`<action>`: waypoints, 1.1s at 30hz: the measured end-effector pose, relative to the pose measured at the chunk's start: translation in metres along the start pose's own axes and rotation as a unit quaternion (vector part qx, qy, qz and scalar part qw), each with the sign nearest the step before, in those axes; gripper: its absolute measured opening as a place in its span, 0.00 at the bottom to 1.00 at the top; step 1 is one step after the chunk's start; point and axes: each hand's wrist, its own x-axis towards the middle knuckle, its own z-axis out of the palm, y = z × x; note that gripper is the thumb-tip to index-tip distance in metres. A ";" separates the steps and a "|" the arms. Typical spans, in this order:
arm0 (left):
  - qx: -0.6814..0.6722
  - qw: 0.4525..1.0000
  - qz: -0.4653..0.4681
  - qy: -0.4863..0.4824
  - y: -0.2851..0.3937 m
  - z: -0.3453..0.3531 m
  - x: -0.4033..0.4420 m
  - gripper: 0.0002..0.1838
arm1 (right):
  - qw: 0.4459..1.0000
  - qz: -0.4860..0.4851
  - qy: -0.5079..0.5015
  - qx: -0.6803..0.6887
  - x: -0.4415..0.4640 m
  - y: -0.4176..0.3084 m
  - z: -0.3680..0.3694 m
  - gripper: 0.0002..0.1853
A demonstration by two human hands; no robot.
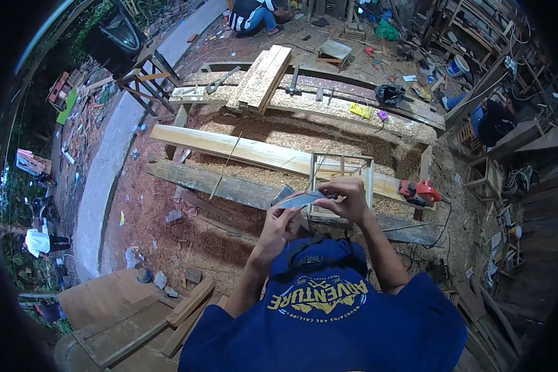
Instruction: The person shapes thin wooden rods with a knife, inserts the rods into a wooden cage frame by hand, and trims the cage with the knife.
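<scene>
In front of my chest, both hands hold a thin, flat, pale grey piece [302, 201]; whether it is paper or metal I cannot tell. My left hand [278, 230] pinches its left end between thumb and fingers. The right end is in the closed fingers of my right hand [346, 197]. Just beyond my hands is a small wooden frame [371, 177] of thin slats, above a long pale plank [248, 149]. A weathered grey beam [214, 183] lies nearer to me. At the plank's right end sits a red power planer [419, 192] with a black cord.
Farther back, a bench carries stacked boards [263, 77], a hammer [294, 80], a yellow packet [360, 111] and a black bag [390, 94]. Wood shavings cover the ground. One person [251, 15] crouches at the top, another [497, 121] is at right. Planks [189, 304] lie at lower left.
</scene>
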 end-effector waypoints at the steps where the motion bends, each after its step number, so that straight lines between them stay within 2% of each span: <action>1: 0.008 1.000 0.005 -0.006 0.003 -0.002 0.002 0.20 | 0.999 0.040 -0.003 0.005 -0.002 0.001 0.002 0.19; 4: 0.004 1.000 -0.003 -0.017 0.002 -0.010 0.003 0.22 | 0.997 -0.028 0.030 -0.060 -0.003 -0.001 0.010 0.20; 11: -0.010 1.000 -0.028 -0.001 0.002 -0.017 -0.006 0.20 | 0.995 -0.036 0.042 -0.087 -0.006 0.009 0.005 0.19; 14: -0.008 0.999 -0.032 0.001 0.015 -0.008 -0.017 0.19 | 0.996 -0.007 0.068 -0.058 -0.004 0.013 0.005 0.19; 16: -0.013 1.000 -0.026 0.001 0.019 -0.008 -0.022 0.20 | 0.988 0.045 0.137 -0.058 0.001 0.024 -0.002 0.18; 18: -0.021 1.000 -0.019 0.008 0.011 -0.018 -0.027 0.20 | 0.986 0.028 0.115 -0.115 0.006 0.025 -0.013 0.17; 22: -0.018 1.000 -0.025 0.003 0.004 -0.030 -0.022 0.20 | 0.996 -0.021 0.058 -0.059 0.011 0.002 0.005 0.16; 24: -0.011 0.999 -0.036 -0.003 0.003 -0.033 -0.020 0.20 | 0.993 -0.100 0.015 -0.063 0.011 -0.012 0.018 0.16; 25: -0.016 0.999 -0.034 -0.008 0.005 -0.034 -0.021 0.20 | 0.994 -0.094 0.007 -0.062 0.012 -0.011 0.018 0.16; 28: -0.025 0.999 -0.027 -0.008 0.013 -0.038 -0.028 0.20 | 0.987 0.047 0.154 0.023 0.021 0.026 0.009 0.14; 29: -0.026 0.999 -0.027 -0.002 0.012 -0.041 -0.030 0.20 | 0.985 0.032 0.142 -0.093 0.021 0.038 -0.003 0.13; 32: -0.021 0.999 -0.033 0.002 0.011 -0.045 -0.028 0.20 | 0.994 -0.013 0.096 -0.053 0.023 0.012 0.007 0.14; 33: -0.018 0.999 -0.038 0.001 0.012 -0.045 -0.027 0.20 | 0.996 -0.053 0.038 -0.063 0.020 0.005 0.014 0.15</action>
